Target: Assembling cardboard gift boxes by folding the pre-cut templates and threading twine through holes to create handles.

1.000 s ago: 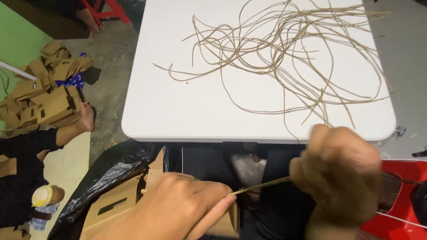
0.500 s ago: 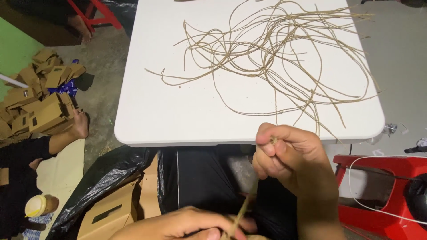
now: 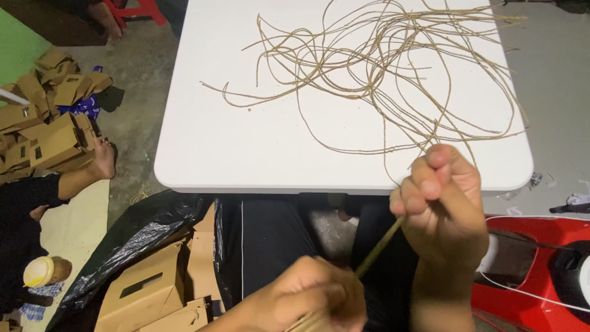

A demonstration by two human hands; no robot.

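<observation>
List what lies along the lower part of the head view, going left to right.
Jar with a cream lid → black plastic sheet → brown cardboard box → left hand → stretched twine strand → right hand → red object.

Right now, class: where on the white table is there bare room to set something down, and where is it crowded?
The white table is bare along its left side and near edge, bordered by the tangle of tan strands. The far and right parts are crowded with those loops. At the near right corner the right hand holds a strand that runs down to the left hand.
</observation>
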